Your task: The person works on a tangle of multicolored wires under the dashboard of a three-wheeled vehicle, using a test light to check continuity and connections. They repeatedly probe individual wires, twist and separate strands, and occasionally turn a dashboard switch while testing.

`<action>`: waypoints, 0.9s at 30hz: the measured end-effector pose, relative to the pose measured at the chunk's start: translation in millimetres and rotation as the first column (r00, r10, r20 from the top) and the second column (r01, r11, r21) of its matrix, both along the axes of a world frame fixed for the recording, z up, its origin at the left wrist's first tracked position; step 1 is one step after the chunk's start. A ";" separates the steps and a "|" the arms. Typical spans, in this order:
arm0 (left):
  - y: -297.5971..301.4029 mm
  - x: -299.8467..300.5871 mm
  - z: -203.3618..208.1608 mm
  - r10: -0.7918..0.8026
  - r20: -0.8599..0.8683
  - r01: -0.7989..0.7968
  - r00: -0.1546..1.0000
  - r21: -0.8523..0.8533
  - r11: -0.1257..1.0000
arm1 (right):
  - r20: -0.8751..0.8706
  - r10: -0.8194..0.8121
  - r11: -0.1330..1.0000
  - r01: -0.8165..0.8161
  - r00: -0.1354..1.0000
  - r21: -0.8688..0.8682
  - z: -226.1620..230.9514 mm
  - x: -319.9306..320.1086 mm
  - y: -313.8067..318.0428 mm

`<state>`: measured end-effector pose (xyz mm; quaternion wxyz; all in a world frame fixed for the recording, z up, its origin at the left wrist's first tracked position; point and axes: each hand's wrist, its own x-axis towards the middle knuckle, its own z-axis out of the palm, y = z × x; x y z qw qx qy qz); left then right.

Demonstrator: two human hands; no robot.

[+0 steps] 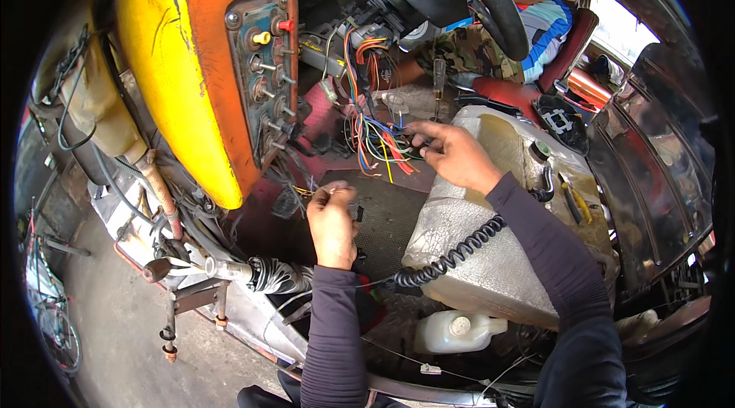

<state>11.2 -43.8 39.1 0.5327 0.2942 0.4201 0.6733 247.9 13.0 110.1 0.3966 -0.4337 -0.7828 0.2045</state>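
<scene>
A loose bundle of coloured wires (pixel 371 125), with several cut or stripped ends, hangs from under the steering column. At its right side my right hand (pixel 452 151) is closed, thumb and fingertips pinched on a wire among the strands. My left hand (pixel 333 226) is held lower and to the left, over the dark floor. Its fingers are curled together in a pinch, the tips smeared by motion; what they hold, if anything, I cannot make out. Just beyond that hand, thin dark wires (pixel 295 182) trail down from the orange dashboard panel (pixel 264 79) with its switches and knobs.
A black steering wheel (pixel 501 14) stands above the wires. Another person in camouflage shorts (pixel 478 56) sits beyond. A silvery padded cover (pixel 475 243) carries yellow-handled pliers (pixel 576 201); a black coiled cable (pixel 452 255) crosses it. A white jug (pixel 459 331) lies below, and a screwdriver (pixel 439 79) stands behind the wires.
</scene>
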 end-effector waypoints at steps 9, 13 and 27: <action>19.1 37.8 -4.6 -0.210 -0.028 0.210 0.977 -0.002 0.978 | 0.127 -0.045 0.998 0.050 0.991 -0.036 -5.6 12.6 -16.3; 25.4 41.4 -3.7 -0.268 0.105 0.266 0.958 0.027 0.963 | 0.104 -0.037 0.992 0.049 0.994 -0.118 -6.7 14.1 -27.9; 45.6 50.2 5.2 -0.197 0.126 0.193 0.972 0.041 0.980 | 0.061 -0.071 0.986 0.079 0.996 -0.145 -2.4 10.2 -8.3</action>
